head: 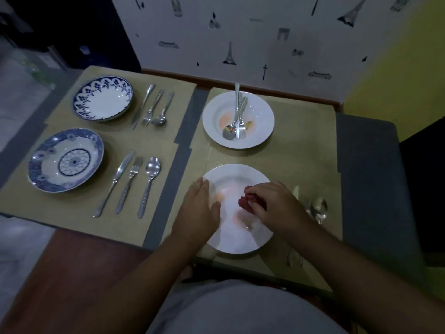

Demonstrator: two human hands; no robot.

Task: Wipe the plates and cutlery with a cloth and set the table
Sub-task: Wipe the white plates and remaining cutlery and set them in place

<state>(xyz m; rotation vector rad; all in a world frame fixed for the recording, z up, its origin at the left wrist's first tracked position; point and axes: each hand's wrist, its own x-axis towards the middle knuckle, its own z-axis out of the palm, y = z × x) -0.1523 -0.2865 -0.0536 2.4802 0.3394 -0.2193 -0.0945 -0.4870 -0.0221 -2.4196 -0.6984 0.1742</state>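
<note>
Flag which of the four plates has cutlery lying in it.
The far white plate, on the right mat: its cutlery lies inside it. Both blue-patterned plates and the near white plate, with the red cloth on it, have theirs alongside.

Table: grey top, bare along the right side and in a strip down the middle. Four tan mats lie flat on it, two per side: far-left mat, near-left mat, far-right mat, near-right mat. The two mats on each side meet.
</note>
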